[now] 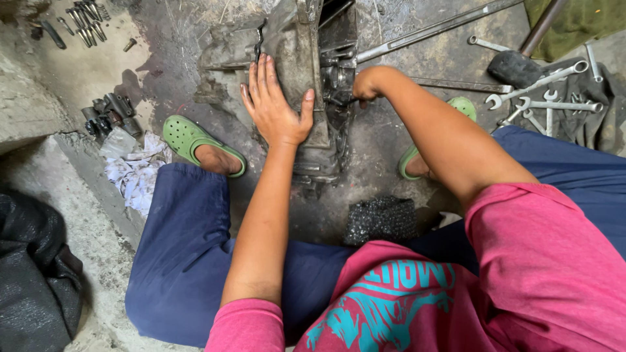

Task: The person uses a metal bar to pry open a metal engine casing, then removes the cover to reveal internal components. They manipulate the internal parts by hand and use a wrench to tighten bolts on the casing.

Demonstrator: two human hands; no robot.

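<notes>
A greasy grey metal housing (300, 45) stands on the stained floor between my feet. My left hand (274, 104) lies flat against its left face, fingers spread and thumb hooked over the edge. My right hand (366, 85) is closed around a small dark tool or part at the housing's right side, among its inner pieces (339, 78); what it grips is mostly hidden. A long steel bar (430, 29) runs from the housing toward the upper right.
Several wrenches (554, 104) lie on a dark cloth at the right, beside a black-headed hammer (518, 65). Sockets and bits (88, 23) sit at the upper left, dark metal parts (107, 114) and crumpled paper (134, 173) near my left foot. A concrete ledge (39, 130) rises at left.
</notes>
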